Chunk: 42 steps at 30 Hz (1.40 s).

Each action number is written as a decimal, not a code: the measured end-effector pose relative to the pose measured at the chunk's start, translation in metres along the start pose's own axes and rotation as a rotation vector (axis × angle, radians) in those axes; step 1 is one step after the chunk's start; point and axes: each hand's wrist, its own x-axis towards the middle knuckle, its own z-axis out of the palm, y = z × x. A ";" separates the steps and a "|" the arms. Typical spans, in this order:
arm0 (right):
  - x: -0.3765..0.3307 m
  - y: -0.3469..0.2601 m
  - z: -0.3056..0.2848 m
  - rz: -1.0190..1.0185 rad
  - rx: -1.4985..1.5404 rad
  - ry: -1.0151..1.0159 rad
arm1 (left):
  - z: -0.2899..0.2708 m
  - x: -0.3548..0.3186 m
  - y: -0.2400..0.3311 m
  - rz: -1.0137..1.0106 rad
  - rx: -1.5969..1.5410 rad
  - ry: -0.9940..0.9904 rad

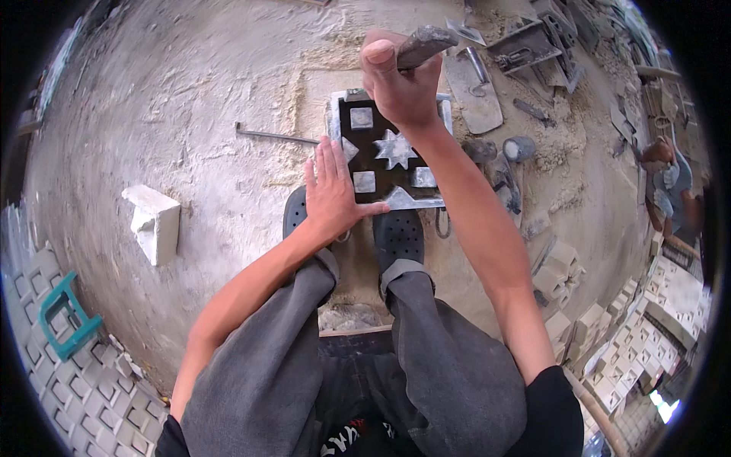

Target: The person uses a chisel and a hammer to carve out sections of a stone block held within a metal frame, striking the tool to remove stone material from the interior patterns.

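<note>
Now a dark tool (430,46) is held up by the right hand (411,95), above the far right part of a tray-like mould (365,152). The tool is gripped in a fist, with the fingers curled round it and the thumb laid on the near side. How the hidden fingertips are set cannot be told

The mould is set on the dusty floor (228,84), just past the toes of two dark shoes (398,236). Its left near corner is touched by the left hand (333,194), which is laid flat. The four fingers are kept almost together and pointed far, and the thumb is stretched out to the right along the near edge. Inside the mould, a pale star (394,148) is seen in the middle, with small pale squares (362,118) around it

On the left, a thin bent rod (274,135) is seen beside the hand, and a white block (164,236) is seen farther left. On the right, a grey cup (520,148) is seen, and a flat board (480,110) is seen farther off
</note>
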 end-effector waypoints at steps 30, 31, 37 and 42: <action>-0.008 0.029 0.020 0.417 0.143 0.053 | -0.001 -0.008 -0.016 -0.050 -0.084 0.020; -0.012 0.022 0.015 0.415 0.138 0.038 | 0.001 -0.009 -0.013 -0.047 -0.081 0.015; -0.027 0.054 -0.007 0.328 0.065 -0.065 | -0.002 -0.003 -0.001 -0.051 -0.119 -0.038; -0.006 0.020 0.000 0.353 0.136 -0.099 | -0.003 -0.002 -0.008 -0.044 -0.100 0.009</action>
